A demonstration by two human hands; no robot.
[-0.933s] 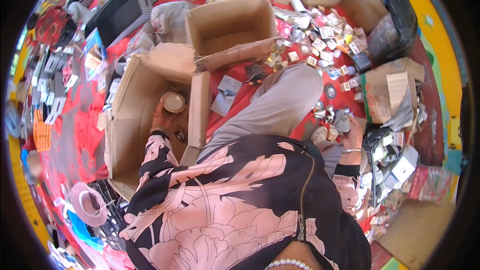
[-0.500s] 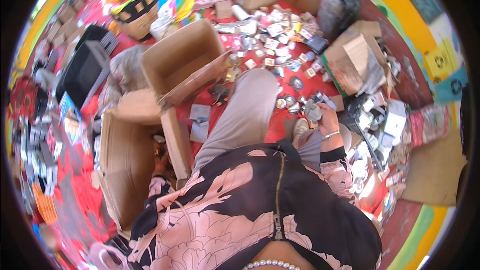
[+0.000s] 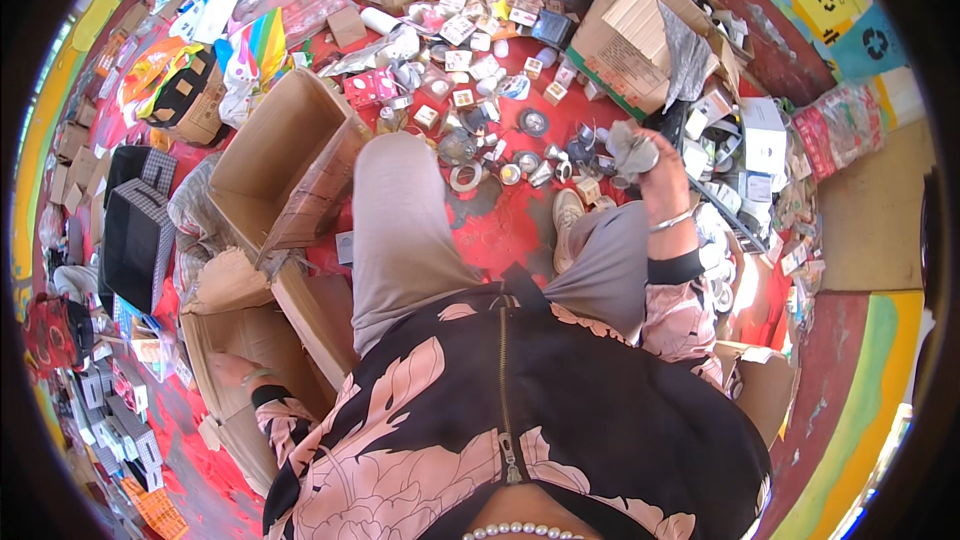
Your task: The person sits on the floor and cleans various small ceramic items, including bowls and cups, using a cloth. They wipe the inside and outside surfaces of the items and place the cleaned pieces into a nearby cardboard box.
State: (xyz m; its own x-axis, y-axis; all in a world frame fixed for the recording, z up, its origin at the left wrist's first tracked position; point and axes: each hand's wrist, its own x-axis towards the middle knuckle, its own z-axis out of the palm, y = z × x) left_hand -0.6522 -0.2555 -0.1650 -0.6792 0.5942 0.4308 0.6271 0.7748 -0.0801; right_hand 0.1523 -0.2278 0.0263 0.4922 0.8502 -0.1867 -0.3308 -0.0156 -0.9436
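Observation:
My right hand (image 3: pixel 668 180) is raised over my right knee, its fingers closed round a grey crumpled thing, perhaps a rag or plastic bag (image 3: pixel 630 148). Past that hand, small round metal and glass pieces, possibly lamp parts (image 3: pixel 532 122), lie scattered on the red floor. My left hand (image 3: pixel 236 370) is over the open brown cardboard box (image 3: pixel 215 335) at my left side, close to its outer wall. Motion blurs its fingers, and I see nothing plainly in it. The bottom of this box is mostly hidden.
A larger empty-looking carton (image 3: pixel 275 155) tilts beyond the left box. Small white boxes (image 3: pixel 458 32) are heaped ahead. At the right stand a torn carton (image 3: pixel 640 35) and a crate of white boxes (image 3: pixel 765 135). A black case (image 3: pixel 135 240) lies far left.
My left hand has risen from deep inside the left box towards its outer wall. My right hand still grips the grey crumpled thing. The whole view has shifted.

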